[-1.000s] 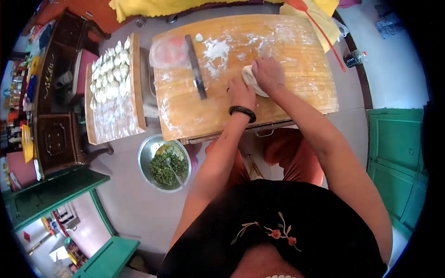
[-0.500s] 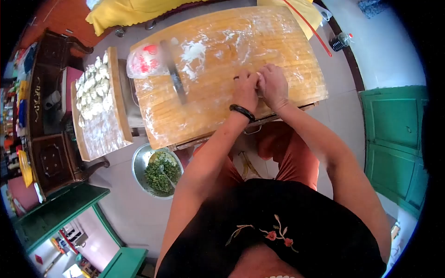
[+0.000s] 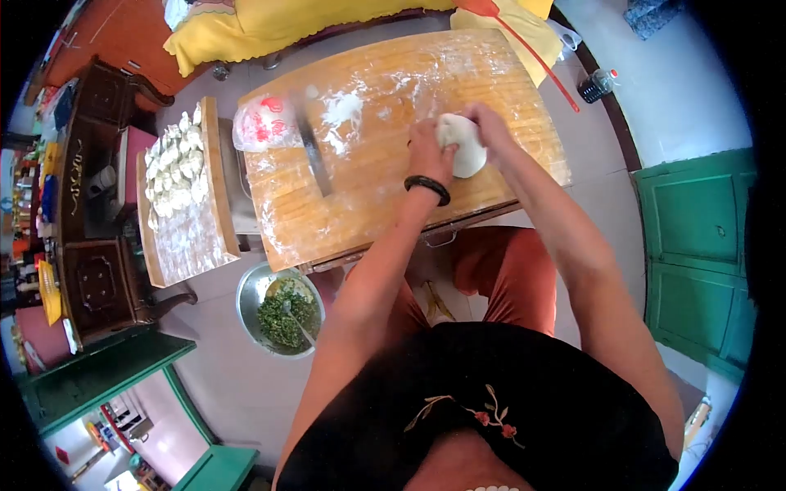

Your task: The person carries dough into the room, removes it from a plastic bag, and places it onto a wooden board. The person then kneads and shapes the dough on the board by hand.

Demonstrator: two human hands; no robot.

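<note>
A smooth white lump of dough is between my two hands over the floured wooden board. My left hand, with a dark bracelet at the wrist, grips the dough's left side, thumb across it. Around its upper right edge curls my right hand, its fingers partly hidden. To the left lie a dark, flat-looking rod and a plastic bag with red print. White flour is scattered on the board near the rod.
A wooden tray at the left holds several dumplings. Below it stands a metal bowl of chopped green filling with a spoon. A red stick crosses the board's upper right corner, near a dark bottle.
The dough, mostly covered by my hands half a second ago, now shows as a larger rounded lump. My hands have moved apart around it. The whole view has shifted slightly.
</note>
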